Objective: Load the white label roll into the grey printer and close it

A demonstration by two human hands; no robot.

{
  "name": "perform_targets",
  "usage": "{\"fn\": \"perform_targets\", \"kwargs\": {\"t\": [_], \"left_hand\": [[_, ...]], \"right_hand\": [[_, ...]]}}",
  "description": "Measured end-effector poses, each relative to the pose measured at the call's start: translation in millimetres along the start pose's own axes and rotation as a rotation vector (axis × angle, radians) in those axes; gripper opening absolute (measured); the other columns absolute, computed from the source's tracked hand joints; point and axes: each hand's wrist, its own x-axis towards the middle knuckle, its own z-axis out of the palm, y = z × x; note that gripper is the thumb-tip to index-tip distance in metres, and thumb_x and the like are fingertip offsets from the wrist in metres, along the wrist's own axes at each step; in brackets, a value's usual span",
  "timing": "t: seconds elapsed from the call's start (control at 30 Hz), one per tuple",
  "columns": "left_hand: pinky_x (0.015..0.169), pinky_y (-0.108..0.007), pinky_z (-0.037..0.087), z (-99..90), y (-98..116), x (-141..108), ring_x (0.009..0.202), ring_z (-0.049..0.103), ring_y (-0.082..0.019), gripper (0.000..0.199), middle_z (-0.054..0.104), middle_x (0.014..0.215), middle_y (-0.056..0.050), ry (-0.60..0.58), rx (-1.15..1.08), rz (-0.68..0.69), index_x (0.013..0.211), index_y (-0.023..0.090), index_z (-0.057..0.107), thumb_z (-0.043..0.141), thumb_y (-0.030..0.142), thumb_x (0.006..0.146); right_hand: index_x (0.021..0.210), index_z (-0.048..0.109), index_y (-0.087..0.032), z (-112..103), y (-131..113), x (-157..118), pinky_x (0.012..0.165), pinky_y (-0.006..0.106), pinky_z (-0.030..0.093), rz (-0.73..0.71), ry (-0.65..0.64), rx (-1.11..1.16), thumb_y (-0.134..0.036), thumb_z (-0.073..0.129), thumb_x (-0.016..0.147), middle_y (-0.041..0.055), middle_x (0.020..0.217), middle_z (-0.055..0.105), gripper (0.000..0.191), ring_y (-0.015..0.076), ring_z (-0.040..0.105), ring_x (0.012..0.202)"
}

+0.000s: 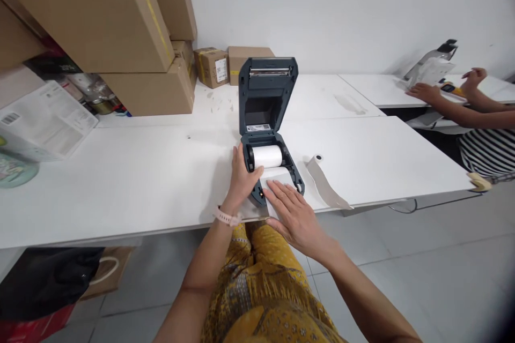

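A dark label printer [244, 97] stands at the table's front edge with its lid tipped up and back. Inside it sits a white label roll [269, 156], held between black guides. From the roll a white paper strip [277, 173] runs forward over the printer's front. My left hand [243, 181] grips the printer's left side, its thumb lying over the edge beside the strip. Stretched out flat, the fingers of my right hand [295, 217] press on the strip at the front and cover part of it. To the printer's right lies a small core with a curled backing strip [325, 185].
Cardboard boxes [116, 37] are stacked at the back left, with smaller boxes [212, 67] near the wall. A white carton [46, 118] leans at the far left. On the right, a co-worker's arms [454, 104] reach over another table holding a white package [432, 72].
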Motion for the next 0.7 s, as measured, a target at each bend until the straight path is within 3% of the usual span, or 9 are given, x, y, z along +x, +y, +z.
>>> {"fn": "perform_targets", "kwargs": {"t": [0.07,0.1,0.2,0.3,0.53,0.63,0.7], "left_hand": [[0.135,-0.060,0.010,-1.9,20,-16,0.168,0.000,-0.035,0.085,0.008,0.181,-0.011,0.026,0.207,0.141,0.166,0.026,0.021,0.064,0.030,0.093],[0.135,-0.060,0.010,-2.0,30,-22,0.168,0.002,-0.033,0.078,0.012,0.180,-0.012,-0.030,0.276,0.237,0.166,0.024,0.025,0.059,0.031,0.096],[0.134,-0.053,0.022,2.0,48,-28,0.165,0.022,-0.029,0.061,0.033,0.174,-0.016,-0.344,0.382,0.384,0.160,0.018,0.038,0.048,0.039,0.104],[0.133,-0.051,0.026,8.1,48,-24,0.162,0.032,-0.031,0.065,0.042,0.169,-0.020,-0.553,0.448,0.343,0.156,0.013,0.045,0.044,0.053,0.104],[0.133,-0.050,0.022,1.0,43,-19,0.162,0.033,-0.030,0.068,0.043,0.168,-0.018,-0.659,0.491,0.373,0.154,0.015,0.049,0.047,0.058,0.102],[0.134,-0.051,0.019,-3.2,48,-19,0.163,0.030,-0.030,0.068,0.041,0.169,-0.019,-0.706,0.554,0.387,0.156,0.012,0.046,0.044,0.056,0.103],[0.134,-0.053,0.019,-3.1,50,-22,0.163,0.028,-0.031,0.070,0.039,0.170,-0.020,-0.705,0.597,0.394,0.158,0.011,0.044,0.040,0.057,0.105]], "right_hand": [[0.170,0.019,-0.020,0,-3,0,0.123,0.058,0.046,0.013,0.005,0.021,-0.050,0.047,0.107,0.0181,0.165,0.048,0.075,0.0331,0.047,0.154],[0.168,0.027,-0.019,0,-4,1,0.122,0.060,0.047,0.025,0.003,0.038,-0.051,0.048,0.106,0.0193,0.163,0.050,0.072,0.0351,0.049,0.152],[0.156,0.049,-0.015,0,-6,2,0.118,0.067,0.048,0.063,0.005,0.083,-0.051,0.049,0.105,0.0231,0.156,0.056,0.062,0.0404,0.052,0.148],[0.147,0.058,-0.014,0,-10,-1,0.112,0.070,0.052,0.072,0.015,0.091,-0.050,0.049,0.105,0.0252,0.147,0.064,0.056,0.0422,0.054,0.146],[0.150,0.056,-0.013,-6,-17,-10,0.116,0.061,0.054,0.024,0.005,0.135,-0.043,0.054,0.105,0.0208,0.150,0.063,0.054,0.0362,0.052,0.149],[0.148,0.057,-0.010,-11,-16,-11,0.116,0.061,0.053,0.001,0.006,0.166,-0.039,0.058,0.103,0.0212,0.146,0.066,0.053,0.0364,0.054,0.148],[0.144,0.063,-0.014,-19,-12,-11,0.116,0.062,0.053,0.001,0.008,0.241,-0.040,0.061,0.102,0.0178,0.143,0.069,0.049,0.0356,0.058,0.144]]}}
